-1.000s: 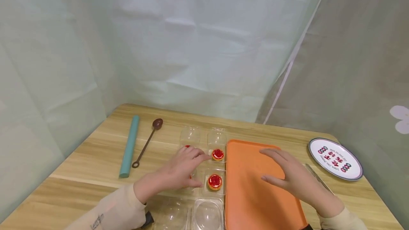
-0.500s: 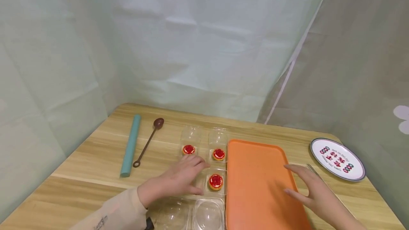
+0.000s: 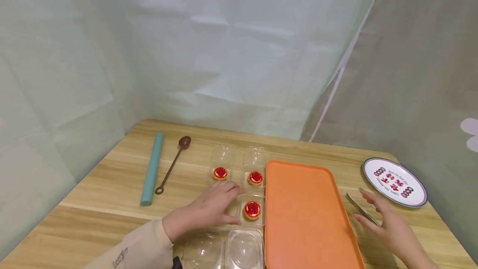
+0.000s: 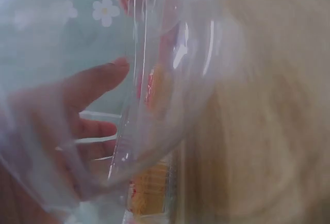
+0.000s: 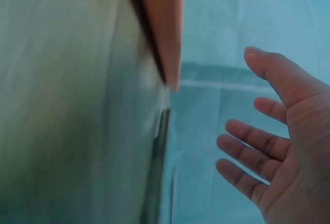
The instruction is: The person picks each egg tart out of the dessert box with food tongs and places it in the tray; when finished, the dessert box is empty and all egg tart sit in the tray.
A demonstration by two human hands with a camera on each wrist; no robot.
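My left hand [image 3: 214,206] is over the left column of clear plastic boxes, thumb and fingers apart, holding nothing. Two red-topped tarts, a far one [image 3: 255,178] and a nearer one [image 3: 252,210], sit in opened boxes just right of it. Another tart [image 3: 220,173] lies beyond its fingers. In the left wrist view a clear lid [image 4: 191,79] partly covers the hand. My right hand [image 3: 390,227], fingers spread and nothing in its grasp, is beside slim metal tongs [image 3: 360,209] that lie on the table. The right wrist view shows its open palm [image 5: 289,167].
An orange tray [image 3: 306,215] lies between the hands. Clear boxes [image 3: 244,249] stand nearest me. A teal rod [image 3: 152,169] and a brown spoon [image 3: 172,167] are at the left; a white patterned plate [image 3: 395,182] is at the far right. Curtains surround the wooden table.
My right hand has moved right, from above the orange tray to beside the tongs. My left hand has drawn back slightly, uncovering the far-left tart.
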